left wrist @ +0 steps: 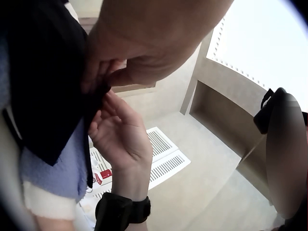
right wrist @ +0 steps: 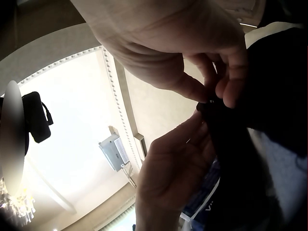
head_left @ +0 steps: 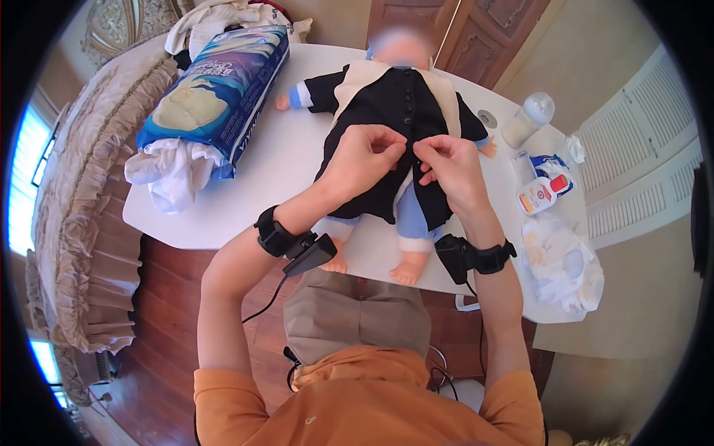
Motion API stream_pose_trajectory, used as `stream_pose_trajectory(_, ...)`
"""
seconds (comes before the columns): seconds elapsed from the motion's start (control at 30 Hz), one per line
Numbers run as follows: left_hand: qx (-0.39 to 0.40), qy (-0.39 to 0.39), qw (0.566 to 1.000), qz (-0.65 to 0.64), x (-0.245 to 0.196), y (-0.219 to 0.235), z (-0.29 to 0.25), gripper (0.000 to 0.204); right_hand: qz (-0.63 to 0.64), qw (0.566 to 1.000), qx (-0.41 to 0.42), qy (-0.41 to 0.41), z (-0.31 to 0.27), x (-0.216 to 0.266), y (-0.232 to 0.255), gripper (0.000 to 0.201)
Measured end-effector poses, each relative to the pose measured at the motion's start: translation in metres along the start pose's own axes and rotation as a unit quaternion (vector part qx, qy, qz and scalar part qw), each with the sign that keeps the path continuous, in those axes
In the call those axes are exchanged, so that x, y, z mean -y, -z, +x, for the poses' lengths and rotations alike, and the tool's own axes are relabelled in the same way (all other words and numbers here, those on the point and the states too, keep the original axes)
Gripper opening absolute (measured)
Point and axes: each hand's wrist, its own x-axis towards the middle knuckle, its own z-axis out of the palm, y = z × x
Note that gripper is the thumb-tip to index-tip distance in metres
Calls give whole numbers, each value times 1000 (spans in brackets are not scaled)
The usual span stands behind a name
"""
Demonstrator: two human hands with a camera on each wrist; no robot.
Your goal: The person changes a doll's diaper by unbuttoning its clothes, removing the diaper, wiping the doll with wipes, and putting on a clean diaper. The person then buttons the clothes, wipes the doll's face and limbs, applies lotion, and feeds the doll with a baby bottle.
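Note:
A baby doll (head_left: pixel 410 269) lies on its back, dressed in a black coat (head_left: pixel 364 100) with cream panels over blue clothing (head_left: pixel 411 217). Several dark buttons (head_left: pixel 407 108) run down the coat's front, done up above the hands. My left hand (head_left: pixel 363 161) pinches one front edge of the coat between thumb and fingers. Close beside it, my right hand (head_left: pixel 455 169) pinches the other edge. In the right wrist view, the fingertips of both hands meet at the black cloth (right wrist: pixel 228 139). Below them the coat's front hangs apart over the blue legs.
The doll lies on a white table (head_left: pixel 193 223). A blue diaper pack (head_left: pixel 216 97) stands left, white diapers spilling out. At right are a baby bottle (head_left: pixel 526 121), a small red-capped bottle (head_left: pixel 541 195), a blue packet (head_left: pixel 552 165) and a clear plastic bag (head_left: pixel 561 264).

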Motion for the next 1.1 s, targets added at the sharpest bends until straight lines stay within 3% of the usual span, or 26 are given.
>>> stream_pose_trajectory(0.37, -8, 86, 987, -139, -2, 3, 5, 13, 19, 1000, 7, -8, -1, 3, 2, 14)
stream_pose_trajectory(0.6, 5, 45, 987, -153, -4, -2, 14, 12, 29, 999, -14, 2, 3, 0, 2, 14)
stream_pose_trajectory(0.7, 59, 29, 995, -81, -1, 3, 21, 10, 33, 999, -27, 9, 6, -2, 2, 14)
stream_pose_trajectory(0.83, 101, 43, 984, -144, -3, 7, 32, 11, 24, 999, -29, 14, 10, 2, 5, 14)
stream_pose_trajectory(1.0, 101, 6, 977, -189, 7, 7, 34, 12, 10, 1000, -19, 13, 10, 0, 4, 14)
stream_pose_trajectory(1.1, 79, -26, 985, -148, 12, 6, 31, 13, -25, 999, -21, 23, 9, 1, -1, 14)
